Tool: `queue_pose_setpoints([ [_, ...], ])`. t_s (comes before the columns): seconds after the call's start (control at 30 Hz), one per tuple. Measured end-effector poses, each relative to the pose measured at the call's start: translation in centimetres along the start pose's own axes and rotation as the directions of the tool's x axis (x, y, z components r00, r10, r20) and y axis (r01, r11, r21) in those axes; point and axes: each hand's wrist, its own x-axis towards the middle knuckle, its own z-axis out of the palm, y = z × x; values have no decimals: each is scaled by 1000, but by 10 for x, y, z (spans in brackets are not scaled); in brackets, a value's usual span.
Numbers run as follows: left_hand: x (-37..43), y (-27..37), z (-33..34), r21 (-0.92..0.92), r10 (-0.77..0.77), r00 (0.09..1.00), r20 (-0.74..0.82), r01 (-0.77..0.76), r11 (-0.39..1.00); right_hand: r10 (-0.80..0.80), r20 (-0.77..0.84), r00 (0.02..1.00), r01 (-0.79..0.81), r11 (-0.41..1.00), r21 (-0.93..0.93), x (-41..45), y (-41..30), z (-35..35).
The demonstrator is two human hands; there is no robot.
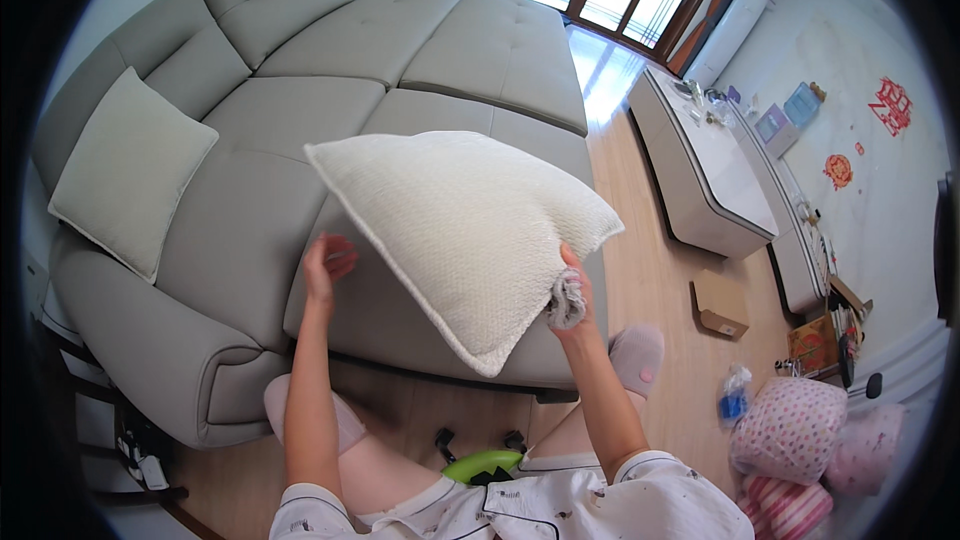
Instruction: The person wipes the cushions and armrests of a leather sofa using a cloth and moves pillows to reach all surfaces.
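Observation:
A cream textured cushion (457, 232) is held up over the seat of a grey sofa (232, 127). My right hand (577, 289) grips its right edge, and a bunched grey cloth (566, 298), perhaps a hair tie, sits at that same hand against the cushion. My left hand (328, 262) is raised to the left of the cushion, apart from it, with its fingers loosely curved and nothing in them. A second cream cushion (135, 172) leans against the backrest at the sofa's left end.
A white coffee table (720, 172) with small items on it stands beyond the wooden floor at right. Near it lies a cardboard box (720, 304). Pink patterned bundles (789, 427) and a blue item in clear plastic (735, 403) are at lower right. A green seat (480, 465) shows between my legs.

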Motion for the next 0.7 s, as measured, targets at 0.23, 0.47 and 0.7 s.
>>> queue_pose_setpoints([
  [0.23, 15, -15, 32, 228, 20, 992, 122, -48, 973, -131, 123, 984, 130, 991, 18, 51, -38, 34],
  [0.47, 34, -5, 46, 284, -129, 981, 144, 83, 955, -457, 446, 769, 568, 809, -150, 333, -156, 115],
  [0.7, 75, 9, 43, 428, -266, 960, 83, 207, 880, -416, 175, 892, 344, 377, -860, 451, 28, 159],
])
